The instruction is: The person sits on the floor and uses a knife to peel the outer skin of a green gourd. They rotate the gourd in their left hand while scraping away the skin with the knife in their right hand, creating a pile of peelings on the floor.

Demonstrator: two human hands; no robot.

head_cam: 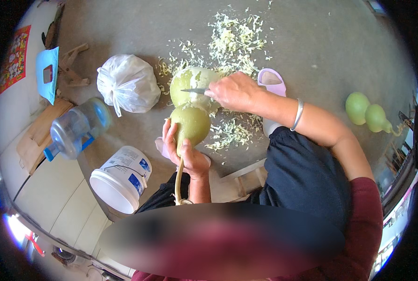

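Observation:
A large green bottle gourd (191,124) is held in front of me, its stem pointing toward my body. My left hand (191,156) grips the narrow neck from below, with the long dry stem (178,179) hanging past the wrist. In my right hand (231,92) is a knife, its handle hidden by the fingers. The thin blade (195,90) lies across the gourd's bigger bulb (186,82). Pale peeled patches show on that bulb, with strips of green skin between them; the smaller bulb is mostly green.
Peel shavings (235,42) litter the concrete floor. To the left are a tied white plastic bag (128,84), a blue water-cooler bottle (77,130) and a white bucket (121,179). Another gourd (365,112) lies at the right. A wooden stool (247,179) shows between my legs.

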